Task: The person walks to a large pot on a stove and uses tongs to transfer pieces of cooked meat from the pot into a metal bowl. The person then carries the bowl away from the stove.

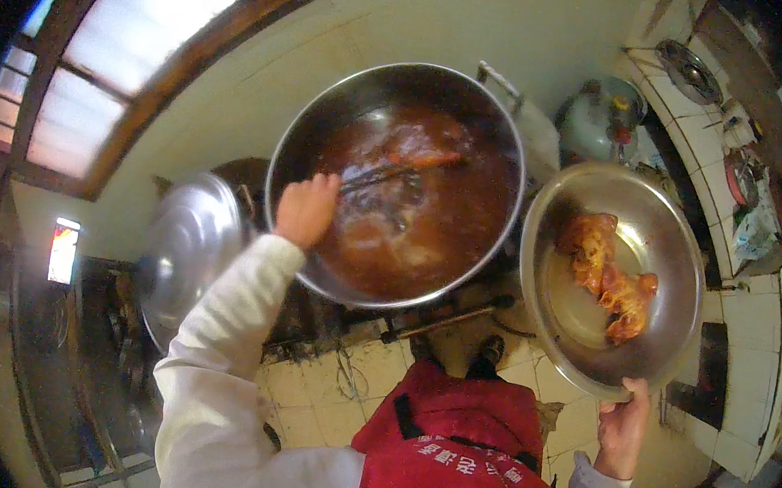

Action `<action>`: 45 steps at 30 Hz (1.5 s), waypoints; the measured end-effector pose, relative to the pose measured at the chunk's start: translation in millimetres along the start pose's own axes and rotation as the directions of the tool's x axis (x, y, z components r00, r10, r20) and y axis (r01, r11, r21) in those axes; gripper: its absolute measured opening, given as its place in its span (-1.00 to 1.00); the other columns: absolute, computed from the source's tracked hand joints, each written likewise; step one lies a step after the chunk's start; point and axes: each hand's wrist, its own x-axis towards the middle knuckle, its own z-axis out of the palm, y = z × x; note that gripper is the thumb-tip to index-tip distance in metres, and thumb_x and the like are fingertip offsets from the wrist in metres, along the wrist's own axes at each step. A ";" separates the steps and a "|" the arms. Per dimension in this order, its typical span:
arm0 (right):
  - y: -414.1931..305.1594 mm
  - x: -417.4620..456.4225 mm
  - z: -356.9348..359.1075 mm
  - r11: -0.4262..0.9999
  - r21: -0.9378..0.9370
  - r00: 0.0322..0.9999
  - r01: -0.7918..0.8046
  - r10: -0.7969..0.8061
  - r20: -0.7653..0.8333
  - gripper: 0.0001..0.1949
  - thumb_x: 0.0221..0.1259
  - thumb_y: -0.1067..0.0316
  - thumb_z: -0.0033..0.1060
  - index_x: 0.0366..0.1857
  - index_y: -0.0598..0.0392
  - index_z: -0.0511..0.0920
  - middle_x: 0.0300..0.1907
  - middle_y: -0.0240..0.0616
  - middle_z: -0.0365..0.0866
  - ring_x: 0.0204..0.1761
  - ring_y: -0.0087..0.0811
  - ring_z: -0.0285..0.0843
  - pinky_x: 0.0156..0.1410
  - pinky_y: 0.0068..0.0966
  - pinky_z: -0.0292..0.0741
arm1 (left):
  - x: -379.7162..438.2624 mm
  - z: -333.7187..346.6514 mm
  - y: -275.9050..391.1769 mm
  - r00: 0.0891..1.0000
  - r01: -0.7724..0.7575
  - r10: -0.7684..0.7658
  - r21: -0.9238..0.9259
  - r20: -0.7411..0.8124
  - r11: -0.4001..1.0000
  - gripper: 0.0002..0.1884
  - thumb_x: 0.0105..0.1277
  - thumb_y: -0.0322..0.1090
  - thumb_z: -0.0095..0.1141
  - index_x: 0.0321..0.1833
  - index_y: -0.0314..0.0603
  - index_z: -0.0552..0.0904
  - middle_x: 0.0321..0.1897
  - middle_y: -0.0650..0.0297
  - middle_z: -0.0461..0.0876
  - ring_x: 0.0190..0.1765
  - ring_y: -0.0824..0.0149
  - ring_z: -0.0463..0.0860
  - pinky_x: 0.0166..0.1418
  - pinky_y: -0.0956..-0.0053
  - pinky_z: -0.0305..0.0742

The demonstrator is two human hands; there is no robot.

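My left hand (307,211) reaches over the near-left rim of a large round metal pot (385,304) and grips a pair of dark chopsticks or slim tongs (376,179). The tool's far end is in the reddish-brown liquid (448,235), beside a reddish piece of food (434,160). Steam or glare blurs what else is in the liquid. My right hand (624,429) pinches the near rim of a wide metal basin (535,286), tilted beside the pot. Browned pieces of cooked meat (607,275) lie inside the basin.
A domed metal lid (192,260) leans left of the pot, near my sleeve. A lit screen (64,251) stands farther left. Behind the basin is a gas cylinder or similar rounded container (600,123). Along the right runs a tiled counter (701,171) with a metal lid (690,72).
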 end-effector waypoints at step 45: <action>-9.1 5.3 -9.7 0.998 -0.007 0.990 -0.061 0.061 0.129 -0.67 0.06 0.40 0.21 -0.04 0.09 0.49 -0.12 -0.38 0.59 -0.22 -0.51 0.55 -0.32 -0.61 0.47 | 84.2 -1.5 8.9 0.776 0.264 -0.037 -0.270 0.630 0.926 -0.66 0.31 -0.02 0.01 -0.03 0.04 0.73 -0.04 0.26 0.71 0.03 0.18 0.69 0.11 0.33 0.54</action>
